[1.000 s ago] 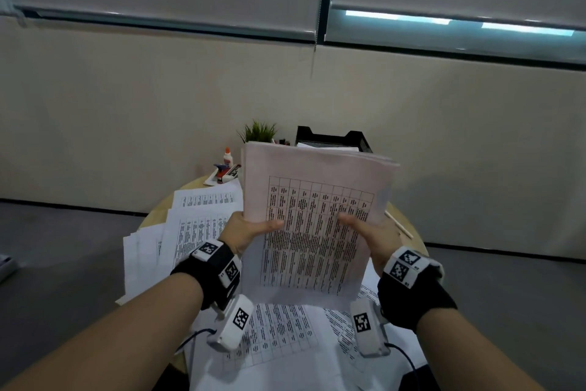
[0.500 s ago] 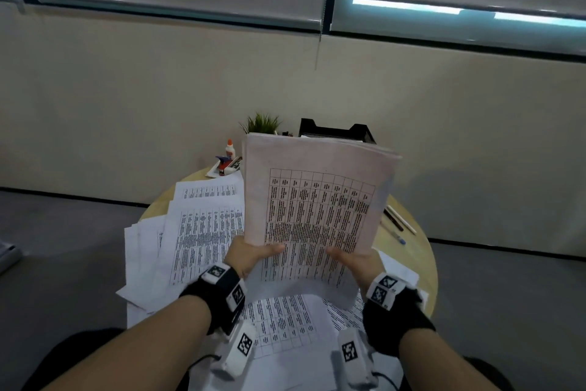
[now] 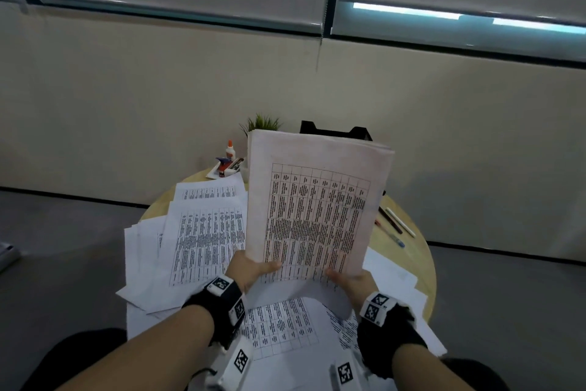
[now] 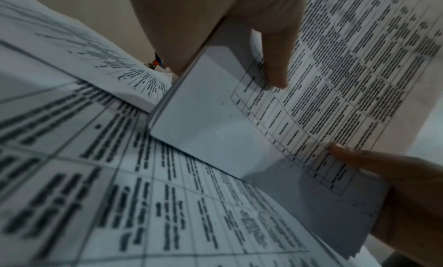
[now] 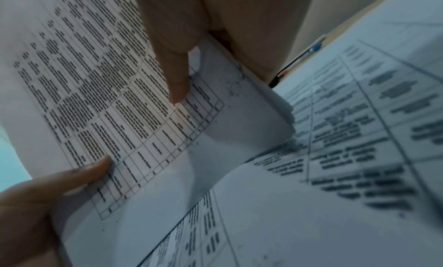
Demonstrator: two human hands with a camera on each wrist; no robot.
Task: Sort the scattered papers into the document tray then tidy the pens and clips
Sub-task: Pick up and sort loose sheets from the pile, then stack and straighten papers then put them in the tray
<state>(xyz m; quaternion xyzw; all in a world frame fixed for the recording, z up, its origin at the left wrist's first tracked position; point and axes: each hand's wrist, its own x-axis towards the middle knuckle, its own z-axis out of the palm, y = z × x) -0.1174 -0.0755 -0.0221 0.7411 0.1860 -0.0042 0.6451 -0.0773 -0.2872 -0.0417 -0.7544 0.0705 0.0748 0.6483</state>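
Note:
I hold a thick stack of printed papers point(image 3: 317, 207) nearly upright above the round wooden table point(image 3: 409, 251). My left hand point(image 3: 250, 270) grips its lower left edge, thumb on the front sheet. My right hand point(image 3: 352, 279) grips the lower right edge the same way. In the left wrist view the stack point(image 4: 239, 119) is pinched by the left hand point(image 4: 239, 43), with the right hand's thumb point(image 4: 354, 157) on the sheet. The right wrist view shows the stack point(image 5: 120, 110) in the right hand point(image 5: 203, 43). The black document tray point(image 3: 333, 132) stands behind the stack, mostly hidden.
Loose printed sheets point(image 3: 203, 232) cover the table's left and near side. Several pens point(image 3: 393, 222) lie at the right edge. A glue bottle point(image 3: 230, 149), small stationery point(image 3: 226, 165) and a potted plant point(image 3: 261, 123) stand at the back left. A wall is close behind.
Both hands have slid down the stack toward its bottom edge and drawn closer together. The stack now stands more upright and a little closer to me.

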